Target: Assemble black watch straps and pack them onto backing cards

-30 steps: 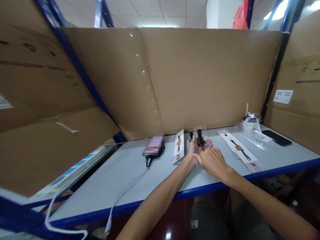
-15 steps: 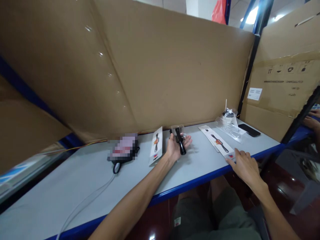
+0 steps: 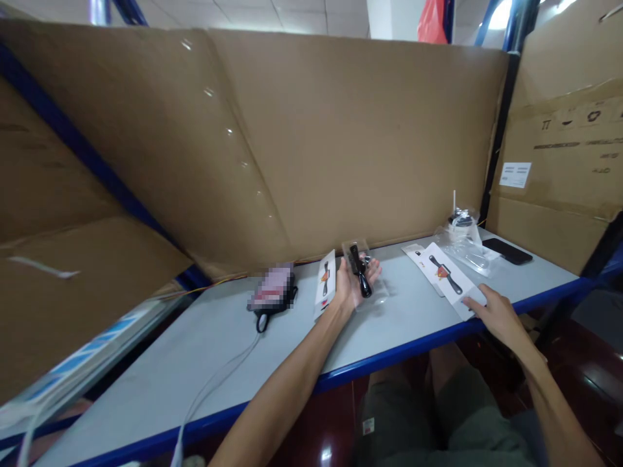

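Currently I log: L hand (image 3: pixel 346 289), fingers spread open under clear pack (image 3: pixel 368 258) w/ blk tool (image 3: pixel 359 266); R hand (image 3: pixel 499 315), thumb & fingers pinching printed card (image 3: pixel 450 285), 3 o'clock of pack. Risk: L palm tilts, unclamped pack slides.
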### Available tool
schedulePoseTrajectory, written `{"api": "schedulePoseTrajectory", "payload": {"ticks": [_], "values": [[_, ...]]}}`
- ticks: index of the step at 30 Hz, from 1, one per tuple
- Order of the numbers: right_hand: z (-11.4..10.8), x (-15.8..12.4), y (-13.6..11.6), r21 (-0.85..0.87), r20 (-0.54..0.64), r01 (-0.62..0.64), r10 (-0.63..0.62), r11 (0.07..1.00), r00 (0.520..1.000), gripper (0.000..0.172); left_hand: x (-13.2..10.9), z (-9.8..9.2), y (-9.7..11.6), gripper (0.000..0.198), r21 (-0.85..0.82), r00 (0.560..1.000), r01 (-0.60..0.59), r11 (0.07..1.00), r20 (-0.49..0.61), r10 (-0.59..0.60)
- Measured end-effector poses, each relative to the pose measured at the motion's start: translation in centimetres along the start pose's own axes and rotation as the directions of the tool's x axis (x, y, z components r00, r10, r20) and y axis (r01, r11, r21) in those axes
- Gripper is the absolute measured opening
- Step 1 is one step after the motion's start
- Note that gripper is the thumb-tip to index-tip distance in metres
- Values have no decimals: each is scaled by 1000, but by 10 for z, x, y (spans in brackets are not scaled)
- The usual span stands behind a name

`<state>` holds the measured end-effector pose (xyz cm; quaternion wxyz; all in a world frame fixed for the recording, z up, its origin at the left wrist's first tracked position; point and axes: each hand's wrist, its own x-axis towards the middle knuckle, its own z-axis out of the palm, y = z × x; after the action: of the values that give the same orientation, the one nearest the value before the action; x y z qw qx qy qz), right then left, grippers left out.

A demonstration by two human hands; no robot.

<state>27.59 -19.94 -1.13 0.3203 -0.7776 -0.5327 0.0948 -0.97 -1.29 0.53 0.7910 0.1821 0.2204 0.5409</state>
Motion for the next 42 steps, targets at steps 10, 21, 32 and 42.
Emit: {"api": "schedulePoseTrajectory", "payload": {"ticks": [10,21,32,42], "values": [[16,-129,-42,682,343,-301,72,666,937,59,0,1,4,50,-17,1000,-13,1000,9,13],[57,-180,-60,626,731,-568,-149,534,666,73,-3,3,7,44,37,999,-50,998,-2,50],[61,-184,-58,679,733,-654,-348,332,584,58,-7,7,9,49,-1,996,-85,996,-32,84],[50,-176,-60,659,752,-662,-301,355,587,62,-10,8,6,52,32,996,-89,995,5,89]]}}
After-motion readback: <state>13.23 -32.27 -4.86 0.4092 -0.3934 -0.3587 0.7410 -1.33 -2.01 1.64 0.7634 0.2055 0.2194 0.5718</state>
